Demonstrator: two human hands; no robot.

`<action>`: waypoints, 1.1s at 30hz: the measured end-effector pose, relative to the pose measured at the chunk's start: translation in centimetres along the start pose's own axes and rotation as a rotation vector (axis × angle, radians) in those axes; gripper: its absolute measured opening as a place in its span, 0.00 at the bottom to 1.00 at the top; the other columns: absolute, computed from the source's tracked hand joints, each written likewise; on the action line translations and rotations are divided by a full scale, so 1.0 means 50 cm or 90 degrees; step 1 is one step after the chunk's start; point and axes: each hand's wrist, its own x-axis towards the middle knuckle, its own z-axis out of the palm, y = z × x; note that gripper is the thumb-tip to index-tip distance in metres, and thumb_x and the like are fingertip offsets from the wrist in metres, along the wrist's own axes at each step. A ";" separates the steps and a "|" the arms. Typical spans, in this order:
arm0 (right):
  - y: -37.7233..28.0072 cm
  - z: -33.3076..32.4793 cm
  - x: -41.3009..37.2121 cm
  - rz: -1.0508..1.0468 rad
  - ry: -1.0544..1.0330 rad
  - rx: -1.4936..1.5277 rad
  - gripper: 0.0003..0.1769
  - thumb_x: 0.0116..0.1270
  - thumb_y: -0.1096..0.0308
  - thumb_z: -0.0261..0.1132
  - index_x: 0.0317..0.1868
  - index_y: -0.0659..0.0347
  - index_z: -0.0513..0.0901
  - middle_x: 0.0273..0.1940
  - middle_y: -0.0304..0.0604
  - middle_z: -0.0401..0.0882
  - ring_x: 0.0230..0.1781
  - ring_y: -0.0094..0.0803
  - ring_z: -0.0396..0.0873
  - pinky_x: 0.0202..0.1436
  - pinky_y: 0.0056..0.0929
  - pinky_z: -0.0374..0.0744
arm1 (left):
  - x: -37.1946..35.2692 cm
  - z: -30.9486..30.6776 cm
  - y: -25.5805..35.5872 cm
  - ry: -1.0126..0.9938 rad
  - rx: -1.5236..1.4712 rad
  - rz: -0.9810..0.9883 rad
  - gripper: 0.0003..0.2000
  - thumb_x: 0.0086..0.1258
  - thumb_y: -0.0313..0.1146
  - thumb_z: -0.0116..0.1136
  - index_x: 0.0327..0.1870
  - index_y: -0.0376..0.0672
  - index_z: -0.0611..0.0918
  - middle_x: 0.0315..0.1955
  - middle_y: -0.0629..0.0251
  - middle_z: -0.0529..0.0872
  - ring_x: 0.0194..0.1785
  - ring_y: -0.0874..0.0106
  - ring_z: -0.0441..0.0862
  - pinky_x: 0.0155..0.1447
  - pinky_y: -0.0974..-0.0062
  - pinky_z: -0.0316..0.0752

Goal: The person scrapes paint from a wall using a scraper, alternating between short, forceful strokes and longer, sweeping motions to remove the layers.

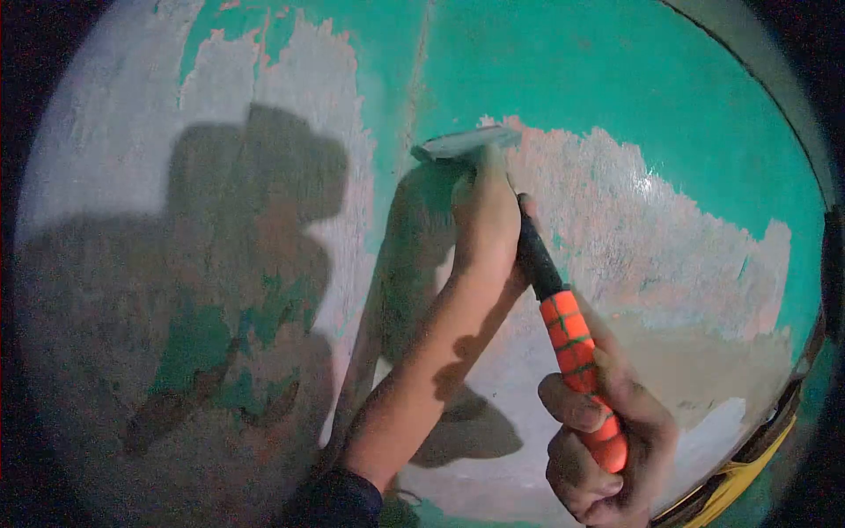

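Observation:
A long-handled scraper has an orange grip (576, 352) with dark lines, a black shaft (539, 251) and a wide, pale blade head (466, 143). My right hand (607, 431) is wrapped round the orange grip at the lower right. Further up, my left hand (488, 211) is closed round the tool just below the blade head; its fingers are partly hidden. The blade head lies against the wall, at the upper edge of a bare patch (598, 202) where green paint (563, 70) meets pinkish-grey surface.
A vertical seam (418, 79) runs down the green paint. More stripped surface (114, 176) spreads over the left side, under a large dark shadow. At the lower right edge lies something yellow (748, 480). A dark edge borders the wall on the right.

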 end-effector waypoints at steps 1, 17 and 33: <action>-0.002 0.003 0.004 0.007 -0.005 0.009 0.24 0.73 0.63 0.45 0.68 0.58 0.58 0.33 0.36 0.68 0.08 0.15 0.54 0.08 0.14 0.55 | 0.016 0.001 -0.009 0.003 -0.021 -0.002 0.16 0.66 0.48 0.47 0.24 0.46 0.68 0.16 0.72 0.66 0.15 0.77 0.67 0.19 0.78 0.64; 0.012 0.005 0.002 -0.031 -0.008 0.012 0.25 0.74 0.62 0.44 0.68 0.58 0.56 0.33 0.34 0.68 0.08 0.15 0.53 0.08 0.14 0.55 | 0.015 0.009 -0.001 -0.020 -0.048 -0.002 0.15 0.64 0.47 0.49 0.29 0.44 0.71 0.17 0.70 0.68 0.18 0.78 0.68 0.20 0.77 0.64; 0.009 0.050 0.003 0.051 0.125 0.165 0.29 0.73 0.62 0.40 0.72 0.43 0.42 0.32 0.38 0.65 0.06 0.19 0.55 0.04 0.19 0.53 | 0.009 0.005 0.000 -0.013 0.030 0.010 0.16 0.64 0.47 0.46 0.29 0.42 0.72 0.18 0.65 0.73 0.15 0.73 0.69 0.20 0.73 0.65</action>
